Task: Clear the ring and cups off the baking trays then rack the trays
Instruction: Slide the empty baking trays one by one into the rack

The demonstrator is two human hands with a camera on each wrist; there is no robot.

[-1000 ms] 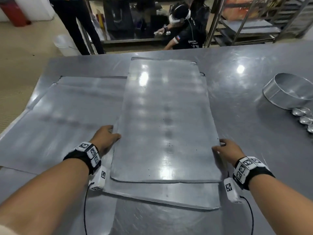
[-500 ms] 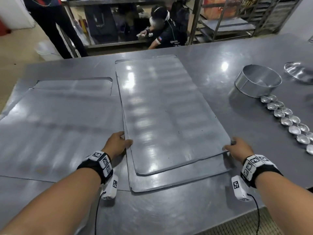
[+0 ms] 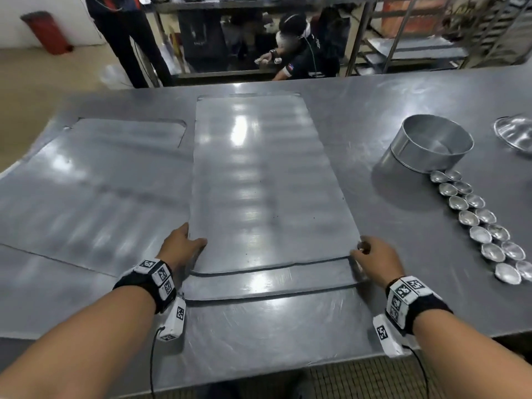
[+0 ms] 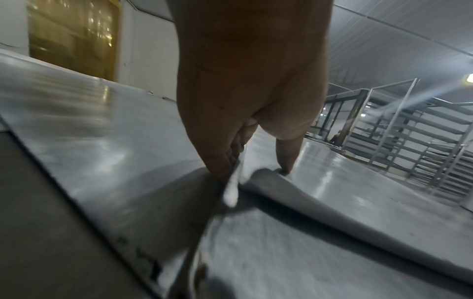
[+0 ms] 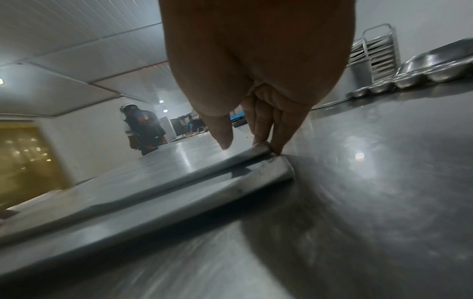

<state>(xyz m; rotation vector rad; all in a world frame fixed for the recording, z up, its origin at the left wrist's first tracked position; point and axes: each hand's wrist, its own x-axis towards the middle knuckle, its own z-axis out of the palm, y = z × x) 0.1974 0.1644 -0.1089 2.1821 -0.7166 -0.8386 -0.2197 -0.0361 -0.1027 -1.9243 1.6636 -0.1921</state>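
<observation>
A flat metal top tray lies on a lower tray, whose near strip shows in front of it. My left hand pinches the top tray's near left corner. In the left wrist view that left hand has its thumb on the raised corner and its fingers at the edge. My right hand holds the near right corner. In the right wrist view the right hand has its fingers against the rim and its thumb over the tray. The metal ring and a double row of small cups stand on the bare table at right.
More flat trays lie overlapped on the table's left half. A metal bowl sits at the far right edge. Tray racks stand beyond the table, where a person crouches. The table's near edge is close to me.
The top tray was skewed half a second ago and now lies nearly square over the lower one. Both hands have stayed at its near corners.
</observation>
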